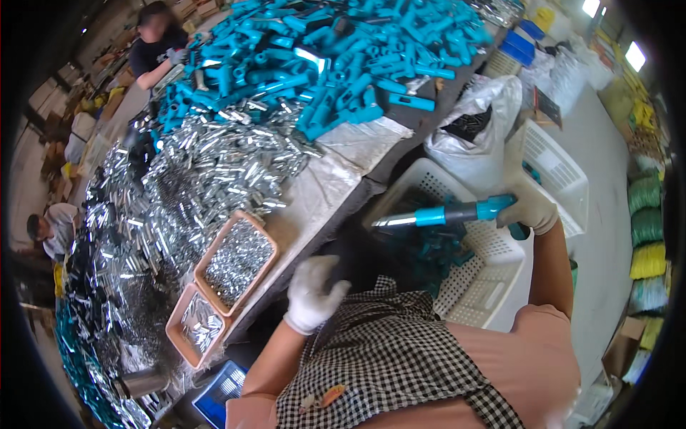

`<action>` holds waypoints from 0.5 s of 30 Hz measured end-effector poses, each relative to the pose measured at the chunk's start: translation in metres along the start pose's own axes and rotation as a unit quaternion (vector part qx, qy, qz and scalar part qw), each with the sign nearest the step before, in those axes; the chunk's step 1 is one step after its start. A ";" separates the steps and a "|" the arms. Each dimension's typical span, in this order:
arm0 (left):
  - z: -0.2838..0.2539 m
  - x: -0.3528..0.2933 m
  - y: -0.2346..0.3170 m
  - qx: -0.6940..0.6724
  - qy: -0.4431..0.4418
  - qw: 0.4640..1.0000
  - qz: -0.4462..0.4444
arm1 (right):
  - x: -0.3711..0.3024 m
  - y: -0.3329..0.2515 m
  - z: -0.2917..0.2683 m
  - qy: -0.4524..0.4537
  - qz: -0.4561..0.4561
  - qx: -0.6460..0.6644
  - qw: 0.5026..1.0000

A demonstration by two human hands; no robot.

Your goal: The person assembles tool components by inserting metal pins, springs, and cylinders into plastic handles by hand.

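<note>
Out to the right, my right hand, in a pale work glove, is closed round one end of a long teal tool. This tool has a dark grey band and a bright, narrow metal end pointing left; its exact kind I cannot make out. Beneath it stands a white perforated crate with teal parts inside. My left hand, in a white glove, is held in front of the checked apron, near the table's edge. Its fingers are slightly bent, the thumb stands apart, and nothing shows in it.
Teal plastic handles and silver metal pieces are heaped across the table. Two pink trays of small metal parts sit at its edge. A white sack and another white crate stand right. Two people are at far left.
</note>
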State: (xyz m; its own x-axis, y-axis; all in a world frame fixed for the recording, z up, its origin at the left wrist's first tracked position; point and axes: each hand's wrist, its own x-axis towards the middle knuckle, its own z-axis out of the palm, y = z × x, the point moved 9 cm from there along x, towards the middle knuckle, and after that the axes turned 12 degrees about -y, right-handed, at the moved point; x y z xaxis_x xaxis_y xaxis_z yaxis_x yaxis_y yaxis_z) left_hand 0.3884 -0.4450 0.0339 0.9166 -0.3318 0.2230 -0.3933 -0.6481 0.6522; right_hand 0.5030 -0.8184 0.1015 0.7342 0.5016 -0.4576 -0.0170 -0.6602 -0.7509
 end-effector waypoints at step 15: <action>-0.111 -0.032 -0.073 0.345 0.225 0.894 -0.179 | 0.238 0.230 0.163 -0.087 0.118 -0.428 0.892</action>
State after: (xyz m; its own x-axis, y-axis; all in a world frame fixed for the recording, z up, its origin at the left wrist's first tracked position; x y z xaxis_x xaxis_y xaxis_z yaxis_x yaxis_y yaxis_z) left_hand 0.3962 -0.3111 0.0595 0.8680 0.1899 0.4587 0.1221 -0.9772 0.1735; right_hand 0.5632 -0.7598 -0.2572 0.6615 0.3227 -0.6770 0.4219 -0.9064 -0.0198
